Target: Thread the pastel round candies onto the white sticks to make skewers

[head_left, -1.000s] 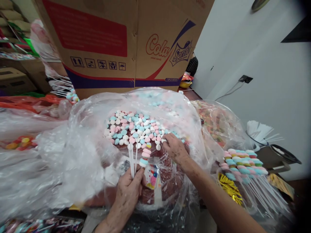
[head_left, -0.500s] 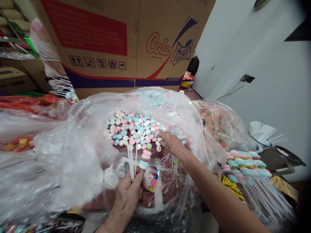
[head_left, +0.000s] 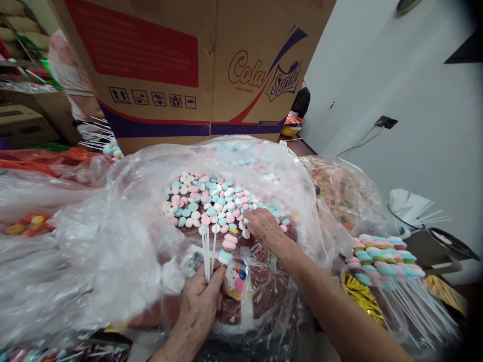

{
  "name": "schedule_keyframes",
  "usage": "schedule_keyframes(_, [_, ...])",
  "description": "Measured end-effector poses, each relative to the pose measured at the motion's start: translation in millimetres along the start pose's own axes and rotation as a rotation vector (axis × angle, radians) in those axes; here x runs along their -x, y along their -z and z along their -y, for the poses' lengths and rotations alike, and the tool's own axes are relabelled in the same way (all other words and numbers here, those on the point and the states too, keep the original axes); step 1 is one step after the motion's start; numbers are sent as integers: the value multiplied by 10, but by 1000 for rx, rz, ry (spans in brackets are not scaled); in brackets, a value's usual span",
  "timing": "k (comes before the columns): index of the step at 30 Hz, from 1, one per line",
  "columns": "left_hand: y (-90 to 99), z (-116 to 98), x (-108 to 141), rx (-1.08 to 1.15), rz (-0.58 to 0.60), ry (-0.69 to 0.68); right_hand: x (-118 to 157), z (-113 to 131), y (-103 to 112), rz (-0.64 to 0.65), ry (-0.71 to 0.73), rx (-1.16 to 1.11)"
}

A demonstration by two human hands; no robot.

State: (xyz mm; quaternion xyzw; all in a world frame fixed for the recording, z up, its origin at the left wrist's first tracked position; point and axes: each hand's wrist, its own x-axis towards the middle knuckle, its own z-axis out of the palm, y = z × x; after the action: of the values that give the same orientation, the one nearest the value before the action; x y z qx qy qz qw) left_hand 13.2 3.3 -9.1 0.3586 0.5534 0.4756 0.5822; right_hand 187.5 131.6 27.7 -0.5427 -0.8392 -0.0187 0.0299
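Left hand (head_left: 200, 297): your thumb and fingers hold a marshmallow skewer (head_left: 229, 242) and several bare white sticks (head_left: 206, 254).
Skewer axis: points away from you, tip leaning toward your right hand (head_left: 265, 229).
Right fingers: curled just right of the tip; whether you pinch anything, I cannot tell.
Loose marshmallow discs (head_left: 216, 206): spread beyond the tip, your right hand nearer.

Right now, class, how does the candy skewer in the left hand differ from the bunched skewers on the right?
The candy skewer is single; the bunched skewers are many.
The candy skewer is gripped in the left hand; the bunched skewers lie untouched.
The candy skewer's lower end is hidden; the bunched skewers show long white sticks.
Both carry pink and pale-blue candies.
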Motion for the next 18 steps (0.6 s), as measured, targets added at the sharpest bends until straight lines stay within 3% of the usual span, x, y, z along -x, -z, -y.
schedule_keyframes(3, [-3,27,-10,-78,-33,-67,46,-35,30,-85,-158,-242])
schedule_keyframes(5, [-3,13,-12,-153,-51,-121,96,-80,92,-118,-256,-624])
schedule_keyframes(8, [8,-31,-16,-289,-22,-195,187,-124,204,-59,-318,-1273])
schedule_keyframes(10, [19,-55,-18,-370,25,-206,245,-116,261,6,-347,-1508])
schedule_keyframes(18, [40,-96,-4,-486,88,-168,332,32,307,45,-383,-1652])
